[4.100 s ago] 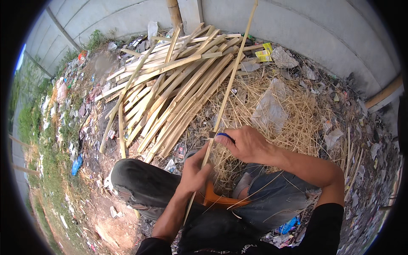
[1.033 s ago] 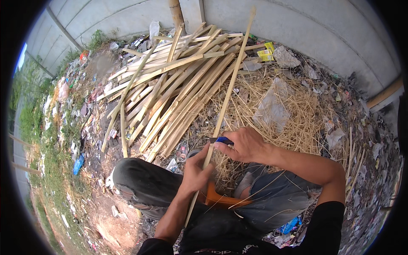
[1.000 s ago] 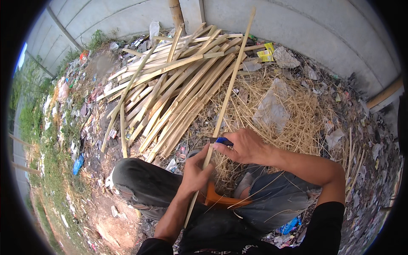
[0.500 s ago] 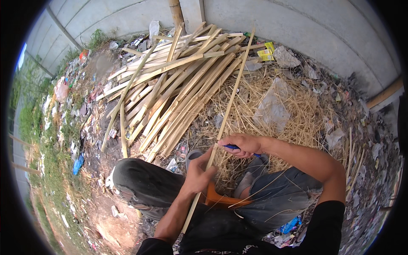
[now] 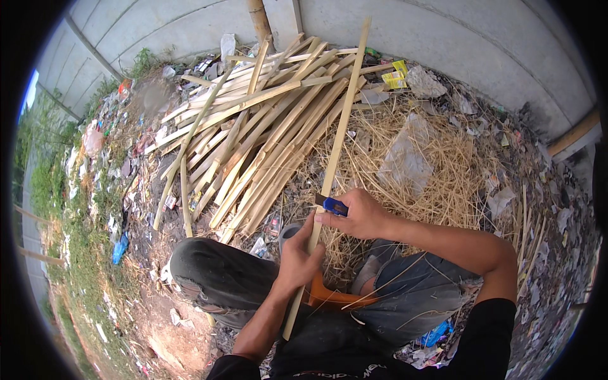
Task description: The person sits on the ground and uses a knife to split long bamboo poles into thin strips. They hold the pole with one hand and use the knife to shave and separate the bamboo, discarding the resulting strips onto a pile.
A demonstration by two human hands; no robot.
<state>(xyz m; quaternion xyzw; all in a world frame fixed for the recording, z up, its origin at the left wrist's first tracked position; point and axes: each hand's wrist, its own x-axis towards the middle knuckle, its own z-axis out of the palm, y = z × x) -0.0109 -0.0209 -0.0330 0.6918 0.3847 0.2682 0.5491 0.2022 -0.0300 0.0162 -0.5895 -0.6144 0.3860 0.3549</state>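
A long, pale bamboo strip (image 5: pixel 342 126) slants from my lap up toward the wall, its broad face turned up. My left hand (image 5: pixel 299 256) is wrapped around its lower part, between my knees. Just above that, my right hand (image 5: pixel 362 216) grips a blue utility knife (image 5: pixel 335 206). The knife's dark blade lies across the strip, and my right thumb presses close to the wood near my left fingers. The strip's lower end rests over my dark shirt.
A heap of split bamboo strips (image 5: pixel 272 145) lies ahead on the left. Thin shavings (image 5: pixel 443 190) spread to its right around a clear plastic sheet (image 5: pixel 408 155). An orange object (image 5: pixel 332 297) sits between my legs. A concrete wall (image 5: pixel 430 38) stands behind; litter covers the ground.
The strip has rolled so its broad face shows instead of its narrow edge. My right hand has turned, bringing the knife and its blade into view across the strip.
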